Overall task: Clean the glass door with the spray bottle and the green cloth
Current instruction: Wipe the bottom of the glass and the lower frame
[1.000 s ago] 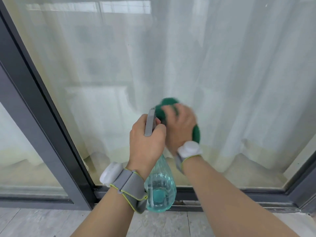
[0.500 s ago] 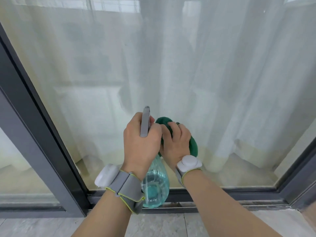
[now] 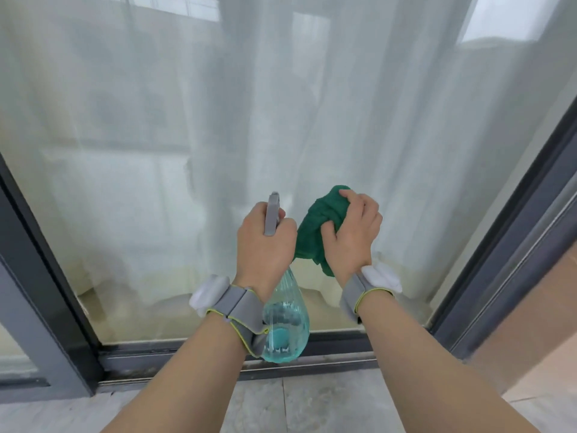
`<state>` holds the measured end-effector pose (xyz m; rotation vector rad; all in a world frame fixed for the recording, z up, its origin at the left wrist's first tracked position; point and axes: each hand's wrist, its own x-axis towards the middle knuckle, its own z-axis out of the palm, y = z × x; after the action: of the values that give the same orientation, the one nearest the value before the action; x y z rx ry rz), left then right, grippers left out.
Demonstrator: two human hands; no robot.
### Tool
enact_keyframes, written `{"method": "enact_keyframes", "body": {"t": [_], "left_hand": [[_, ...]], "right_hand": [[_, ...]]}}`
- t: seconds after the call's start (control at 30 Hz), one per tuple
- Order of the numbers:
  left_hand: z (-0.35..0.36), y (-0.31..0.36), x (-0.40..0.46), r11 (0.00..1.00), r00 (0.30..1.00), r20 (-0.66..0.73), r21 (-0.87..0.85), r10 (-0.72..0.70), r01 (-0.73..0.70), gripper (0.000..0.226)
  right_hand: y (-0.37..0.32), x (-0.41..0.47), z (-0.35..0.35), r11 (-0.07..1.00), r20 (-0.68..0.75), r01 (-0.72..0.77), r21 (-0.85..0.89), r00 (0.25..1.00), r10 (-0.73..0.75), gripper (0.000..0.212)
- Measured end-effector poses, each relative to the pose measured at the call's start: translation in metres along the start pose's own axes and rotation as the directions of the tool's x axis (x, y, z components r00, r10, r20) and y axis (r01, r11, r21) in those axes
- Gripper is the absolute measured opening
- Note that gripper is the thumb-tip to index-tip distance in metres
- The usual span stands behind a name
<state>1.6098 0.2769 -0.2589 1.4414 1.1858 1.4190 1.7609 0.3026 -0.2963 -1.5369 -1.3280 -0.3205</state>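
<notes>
The glass door (image 3: 156, 182) fills the view, with a sheer white curtain behind the pane. My left hand (image 3: 263, 248) grips the grey head of a clear teal spray bottle (image 3: 285, 323), its body hanging below my wrist and its nozzle aimed at the lower pane. Just to the right, my right hand (image 3: 351, 232) holds the bunched green cloth (image 3: 318, 226), fingers curled over it, low in front of the glass. Part of the cloth hangs below my palm.
A dark grey frame post (image 3: 37, 260) stands at the left and another frame (image 3: 515, 229) slants up at the right. The bottom track (image 3: 187, 354) runs under the pane. Grey floor tiles (image 3: 296, 407) lie below it.
My right hand has carried the cloth from behind the bottle head out to the right. The view has shifted and the right frame shows more. My left hand keeps its grip on the bottle.
</notes>
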Motion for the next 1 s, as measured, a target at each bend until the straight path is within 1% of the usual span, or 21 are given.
{"method": "enact_keyframes", "body": {"t": [0.1, 0.13, 0.2, 0.23, 0.3, 0.37, 0.4, 0.47, 0.53, 0.63, 0.7, 0.77, 0.83, 0.9, 1.0], "left_hand": [[0.024, 0.002, -0.008, 1.0, 0.999, -0.032, -0.025, 0.007, -0.008, 0.006], [0.024, 0.002, -0.007, 1.0, 0.999, -0.032, -0.028, 0.01, -0.011, 0.007], [0.048, 0.008, -0.018, 0.999, 0.999, -0.009, 0.032, 0.035, -0.035, 0.005], [0.06, 0.011, -0.022, 0.997, 0.999, -0.005, 0.067, 0.05, -0.05, 0.009], [0.072, 0.012, -0.031, 0.992, 0.997, 0.026, 0.102, 0.073, -0.075, 0.013], [0.082, 0.009, -0.036, 0.987, 0.995, 0.056, 0.133, 0.08, -0.087, 0.005], [0.091, 0.008, -0.039, 0.984, 0.994, 0.066, 0.152, 0.085, -0.094, 0.005], [0.108, 0.006, -0.045, 0.983, 0.995, 0.072, 0.164, 0.075, -0.086, 0.006], [0.123, 0.006, -0.049, 0.986, 0.996, 0.077, 0.157, 0.046, -0.058, 0.004], [0.135, 0.002, -0.051, 0.985, 0.997, 0.075, 0.17, 0.007, -0.019, 0.019], [0.141, -0.003, -0.051, 0.979, 0.997, 0.075, 0.2, 0.009, -0.024, 0.018], [0.144, -0.008, -0.048, 0.972, 0.997, 0.081, 0.233, 0.014, -0.033, 0.011], [0.147, -0.012, -0.046, 0.966, 0.996, 0.084, 0.256, 0.017, -0.038, 0.014], [0.15, -0.014, -0.044, 0.964, 0.996, 0.091, 0.263, 0.012, -0.035, 0.02], [0.154, -0.017, -0.045, 0.959, 0.996, 0.091, 0.282, 0.016, -0.041, 0.016]], "right_hand": [[0.021, 0.004, -0.014, 0.987, -0.03, -0.076, 0.145, 0.996, 0.081, 0.06], [0.021, 0.004, -0.013, 0.98, -0.038, -0.104, 0.167, 0.993, 0.112, 0.06], [0.038, 0.007, -0.019, 0.965, -0.018, -0.154, 0.214, 0.987, 0.162, 0.059], [0.046, 0.011, -0.022, 0.961, -0.004, -0.153, 0.232, 0.987, 0.159, 0.058], [0.055, 0.01, -0.025, 0.967, 0.023, -0.14, 0.211, 0.99, 0.138, 0.056], [0.065, 0.008, -0.031, 0.975, 0.052, -0.123, 0.183, 0.992, 0.115, 0.054], [0.073, 0.008, -0.034, 0.978, 0.067, -0.117, 0.175, 0.992, 0.107, 0.053], [0.091, 0.008, -0.038, 0.983, 0.093, -0.086, 0.16, 0.993, 0.071, 0.052], [0.105, 0.005, -0.039, 0.985, 0.084, -0.054, 0.166, 0.996, 0.04, 0.052], [0.116, -0.004, -0.034, 0.988, 0.072, -0.008, 0.152, 0.997, -0.003, 0.053], [0.122, -0.011, -0.03, 0.988, 0.075, -0.015, 0.157, 0.997, 0.003, 0.058], [0.128, -0.018, -0.028, 0.982, 0.053, -0.026, 0.188, 0.998, 0.016, 0.066], [0.134, -0.024, -0.027, 0.978, 0.039, -0.02, 0.208, 0.999, 0.012, 0.071], [0.138, -0.029, -0.025, 0.98, 0.051, -0.022, 0.196, 0.999, 0.012, 0.07], [0.142, -0.03, -0.022, 0.985, 0.085, -0.021, 0.173, 0.996, 0.006, 0.063]]}}
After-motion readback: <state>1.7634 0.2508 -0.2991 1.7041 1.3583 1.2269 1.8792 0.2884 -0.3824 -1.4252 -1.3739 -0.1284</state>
